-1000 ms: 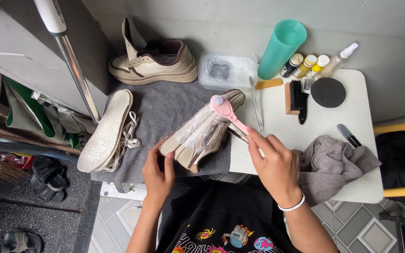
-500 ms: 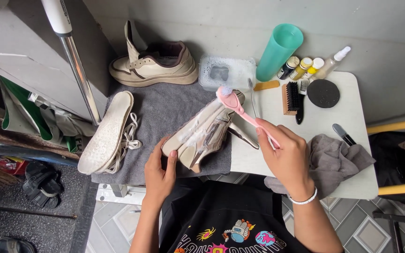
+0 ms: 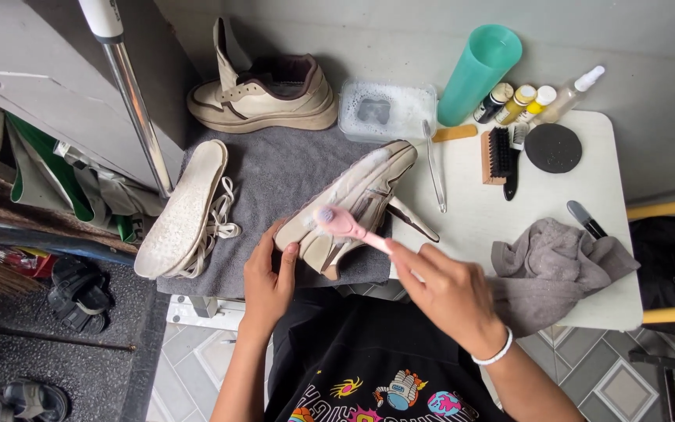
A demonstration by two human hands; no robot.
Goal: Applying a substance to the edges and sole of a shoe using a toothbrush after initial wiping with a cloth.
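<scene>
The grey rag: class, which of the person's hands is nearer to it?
Right. The right hand, holding a pink brush, is just beside the rag; the left hand grips the shoe, farther away.

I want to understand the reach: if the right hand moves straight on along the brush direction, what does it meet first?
The right hand points up-left along the pink brush, whose head already meets the shoe. Beyond lies the grey towel, though depth is uncertain.

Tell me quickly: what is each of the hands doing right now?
Left hand: closed on the heel end of the soapy shoe.
Right hand: closed around the pink brush, head on the shoe.
</scene>
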